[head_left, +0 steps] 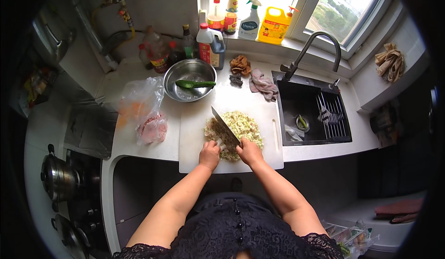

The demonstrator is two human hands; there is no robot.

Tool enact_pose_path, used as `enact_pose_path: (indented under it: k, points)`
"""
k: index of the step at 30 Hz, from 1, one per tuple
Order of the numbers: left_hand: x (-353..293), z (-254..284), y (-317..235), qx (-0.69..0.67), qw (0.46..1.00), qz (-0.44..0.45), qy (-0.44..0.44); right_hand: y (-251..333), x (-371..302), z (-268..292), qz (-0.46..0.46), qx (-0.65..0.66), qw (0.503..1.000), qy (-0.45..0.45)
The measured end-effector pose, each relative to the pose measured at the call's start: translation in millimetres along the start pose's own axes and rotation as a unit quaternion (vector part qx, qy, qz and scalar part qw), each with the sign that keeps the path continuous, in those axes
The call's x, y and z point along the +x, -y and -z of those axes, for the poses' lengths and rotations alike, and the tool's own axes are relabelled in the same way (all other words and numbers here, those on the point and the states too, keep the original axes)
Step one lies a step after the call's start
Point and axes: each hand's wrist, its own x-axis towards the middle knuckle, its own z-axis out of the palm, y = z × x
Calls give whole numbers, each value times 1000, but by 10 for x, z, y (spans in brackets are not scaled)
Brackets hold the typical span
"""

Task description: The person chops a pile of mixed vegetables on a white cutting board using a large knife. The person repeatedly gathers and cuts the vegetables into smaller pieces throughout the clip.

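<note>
A white cutting board [194, 124] lies on the counter in front of me, with a heap of finely chopped pale green and brownish food [248, 127] on it. My right hand [250, 151] is closed round the handle of a kitchen knife [225, 125]. Its dark blade slants up and left across the heap, edge down among the bits. At the heap's near left edge, my left hand [210, 154] has its fingers curled beside the blade. Whitish pieces [221, 144] show at those fingertips; their kind is unclear.
Behind the board stands a steel bowl [171, 90] with a green cucumber [194, 84]. Pinkish meat in a plastic bag [152, 128] lies to the left. A cloth [264, 85] rests near the dark sink [289, 115] and its faucet [337, 57]. Bottles [211, 46] line the back.
</note>
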Motion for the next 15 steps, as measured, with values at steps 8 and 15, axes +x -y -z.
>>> enact_pose_path:
  k: [8,15]
  points:
    - [-15,5,3,-8,1000,-18,-4,59,-43,-74,1,-7,1000,24]
    - [-3,-18,14,7,1000,-16,-1,14,-71,-172,0,-11,999,32]
